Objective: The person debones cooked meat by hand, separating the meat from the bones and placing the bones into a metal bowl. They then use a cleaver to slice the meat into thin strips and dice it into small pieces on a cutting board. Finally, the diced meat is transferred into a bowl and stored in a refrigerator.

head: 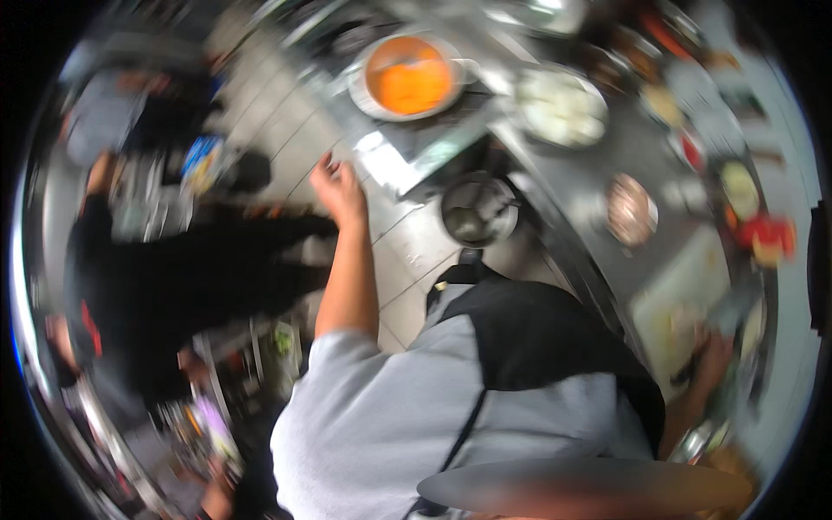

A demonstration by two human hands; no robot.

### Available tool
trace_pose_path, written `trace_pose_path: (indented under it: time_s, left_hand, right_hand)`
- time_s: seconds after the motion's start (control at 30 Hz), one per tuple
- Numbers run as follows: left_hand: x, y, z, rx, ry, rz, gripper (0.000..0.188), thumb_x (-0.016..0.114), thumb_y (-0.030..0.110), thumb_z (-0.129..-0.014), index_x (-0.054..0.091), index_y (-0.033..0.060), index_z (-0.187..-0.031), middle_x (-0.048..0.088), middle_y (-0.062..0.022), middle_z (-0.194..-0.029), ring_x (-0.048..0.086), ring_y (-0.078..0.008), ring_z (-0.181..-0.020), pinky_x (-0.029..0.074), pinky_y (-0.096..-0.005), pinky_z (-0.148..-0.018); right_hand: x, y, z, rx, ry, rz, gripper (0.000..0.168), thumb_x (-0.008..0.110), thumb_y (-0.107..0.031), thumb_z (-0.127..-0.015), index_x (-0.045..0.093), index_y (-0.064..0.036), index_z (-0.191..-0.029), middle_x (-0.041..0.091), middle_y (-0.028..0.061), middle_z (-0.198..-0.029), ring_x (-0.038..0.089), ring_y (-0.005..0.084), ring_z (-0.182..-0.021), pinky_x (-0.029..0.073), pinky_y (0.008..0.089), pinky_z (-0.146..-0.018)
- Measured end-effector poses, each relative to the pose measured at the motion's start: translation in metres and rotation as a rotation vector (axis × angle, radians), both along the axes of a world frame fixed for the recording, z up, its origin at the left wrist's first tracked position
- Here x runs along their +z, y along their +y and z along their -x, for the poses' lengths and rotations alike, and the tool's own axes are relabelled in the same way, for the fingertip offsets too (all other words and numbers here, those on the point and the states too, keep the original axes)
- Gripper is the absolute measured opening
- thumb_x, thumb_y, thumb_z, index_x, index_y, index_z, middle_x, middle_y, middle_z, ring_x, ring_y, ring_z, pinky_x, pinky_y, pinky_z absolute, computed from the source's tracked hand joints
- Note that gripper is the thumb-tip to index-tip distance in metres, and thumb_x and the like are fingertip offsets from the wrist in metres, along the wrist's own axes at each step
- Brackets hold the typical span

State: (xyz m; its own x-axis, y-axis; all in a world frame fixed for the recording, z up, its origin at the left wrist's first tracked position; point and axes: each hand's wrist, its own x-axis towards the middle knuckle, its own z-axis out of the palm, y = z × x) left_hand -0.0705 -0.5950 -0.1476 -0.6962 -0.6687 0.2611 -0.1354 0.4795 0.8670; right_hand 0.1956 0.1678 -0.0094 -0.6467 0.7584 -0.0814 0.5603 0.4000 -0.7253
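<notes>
My left hand (338, 185) is held out in the air over the tiled floor, its fingers loosely bent and apart, with nothing seen in it. To its right stands a pot of orange food (413, 78) on a stove top. At the far right, blurred, my right hand (714, 357) is over the near end of a pale cutting board (702, 266). It appears closed around a knife (744, 299), with a broad grey blade and a dark handle. A pale piece of food (682, 328) lies beside that hand on the board; what it is cannot be told.
On the steel counter (565, 182) stand a bowl of white pieces (562, 107) and a bowl of pinkish food (630, 209). A metal pot (480, 211) is low beside the counter edge. Co-workers are at the left, one in black (195, 273), another in grey (104, 117).
</notes>
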Motion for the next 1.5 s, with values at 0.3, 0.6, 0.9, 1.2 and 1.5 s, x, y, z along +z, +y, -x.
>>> trace_pose_path:
  time_s: [0.3, 0.6, 0.9, 1.2, 1.5]
  left_hand:
    - [0.119, 0.347, -0.058, -1.399, 0.29, 0.199, 0.019, 0.066, 0.0, -0.087, 0.067, -0.0006, -0.107, 0.067, -0.0186, -0.11, 0.066, -0.0347, -0.103, 0.052, -0.042, -0.094]
    - [0.116, 0.677, -0.109, -2.029, 0.198, 0.298, 0.025, 0.072, 0.009, -0.087, 0.069, 0.0047, -0.111, 0.068, -0.0164, -0.111, 0.068, -0.035, -0.099, 0.055, -0.0386, -0.085]
    - [0.089, 0.8, -0.114, -2.151, -0.441, 0.552, 0.015, 0.067, 0.013, -0.092, 0.073, 0.008, -0.105, 0.071, -0.0112, -0.103, 0.07, -0.0335, -0.093, 0.057, -0.0396, -0.085]
    - [0.069, 0.779, -0.109, -2.108, 0.329, 0.523, 0.014, 0.077, 0.014, -0.085, 0.075, 0.0098, -0.098, 0.07, -0.0076, -0.097, 0.067, -0.0302, -0.09, 0.056, -0.0393, -0.082]
    - [0.055, 0.777, -0.115, -2.074, 0.53, 0.665, 0.015, 0.078, 0.019, -0.084, 0.075, 0.0089, -0.094, 0.069, -0.0049, -0.094, 0.064, -0.0274, -0.09, 0.053, -0.0384, -0.083]
  right_hand:
    - [0.048, -0.032, -0.057, -0.315, -0.091, 0.027, 0.042, 0.058, -0.03, -0.099, 0.058, 0.002, -0.127, 0.063, 0.0131, -0.075, 0.061, 0.0192, -0.054, 0.05, 0.036, -0.056]
    - [-0.004, 0.024, -0.167, -0.22, -0.214, 0.037, 0.032, 0.057, -0.026, -0.096, 0.06, 0.001, -0.113, 0.066, 0.0292, -0.09, 0.066, 0.0453, -0.082, 0.05, 0.0503, -0.075]
    - [0.007, 0.051, -0.167, -0.087, -0.266, 0.075, 0.029, 0.055, -0.025, -0.096, 0.057, 0.0, -0.109, 0.065, 0.0311, -0.096, 0.063, 0.0501, -0.096, 0.048, 0.0563, -0.082]
    - [0.014, 0.07, -0.128, 0.154, -0.433, -0.065, 0.025, 0.049, -0.023, -0.099, 0.057, -0.001, -0.108, 0.069, 0.0266, -0.093, 0.067, 0.048, -0.092, 0.05, 0.0584, -0.083]
    - [0.026, 0.067, -0.097, 0.254, -0.573, -0.029, 0.023, 0.045, -0.014, -0.097, 0.056, 0.004, -0.107, 0.069, 0.0311, -0.092, 0.068, 0.0478, -0.091, 0.051, 0.0578, -0.085]
